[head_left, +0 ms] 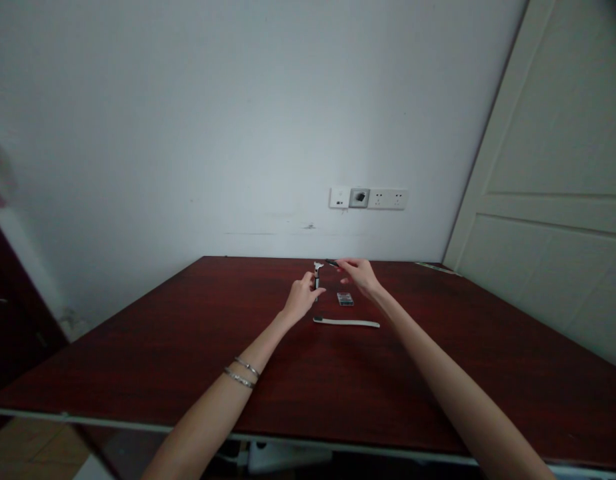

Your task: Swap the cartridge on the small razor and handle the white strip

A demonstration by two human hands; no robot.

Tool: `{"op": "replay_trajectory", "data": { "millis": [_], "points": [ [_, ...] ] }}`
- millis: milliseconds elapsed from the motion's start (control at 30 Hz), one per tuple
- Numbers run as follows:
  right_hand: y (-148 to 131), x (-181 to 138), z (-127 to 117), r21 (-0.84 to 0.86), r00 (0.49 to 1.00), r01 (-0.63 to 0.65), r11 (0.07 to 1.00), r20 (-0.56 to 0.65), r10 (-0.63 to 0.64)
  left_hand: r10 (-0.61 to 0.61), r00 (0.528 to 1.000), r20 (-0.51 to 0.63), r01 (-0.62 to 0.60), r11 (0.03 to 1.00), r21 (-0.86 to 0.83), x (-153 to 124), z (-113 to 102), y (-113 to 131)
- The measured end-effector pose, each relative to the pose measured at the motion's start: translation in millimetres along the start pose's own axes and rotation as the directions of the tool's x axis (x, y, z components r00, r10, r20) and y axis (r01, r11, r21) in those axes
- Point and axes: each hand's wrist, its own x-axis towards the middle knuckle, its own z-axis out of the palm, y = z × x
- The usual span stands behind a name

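Upright in my left hand [302, 293] is a razor [317, 268] with a silver T-shaped head and a black and silver handle; my fingers are closed around the handle. My right hand [357, 272] pinches a small dark, flat piece [332, 263] just right of the razor's head. A narrow gap seems to lie between the two. Below my right hand, a small clear plastic case [345, 299] rests on the table. Nearer to me lies a long, slim white-handled thing [347, 323] with a dark end on the left, perhaps a toothbrush; its kind is unclear.
The dark red wooden table [188, 360] reaches back to a pale wall with sockets [388, 199]. A thin flat strip [437, 269] lies at the far right edge. A white panelled door [553, 160] stands to the right. Under the front edge is a white object [288, 456].
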Motion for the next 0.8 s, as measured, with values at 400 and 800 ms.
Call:
{"op": "replay_trajectory", "data": {
  "millis": [400,800],
  "points": [
    [-13.3,-6.0,9.5,-0.051,0.99,0.019,0.999,0.14,-0.011,0.061,0.998,-0.008,-0.058,0.972,0.227,-5.2,0.2,12.6],
    [-17.0,-9.0,8.7,-0.02,0.982,0.017,1.0,0.186,-0.013,0.101,0.995,-0.002,-0.098,0.969,0.227,-6.5,-0.3,7.4]
  ]
}}
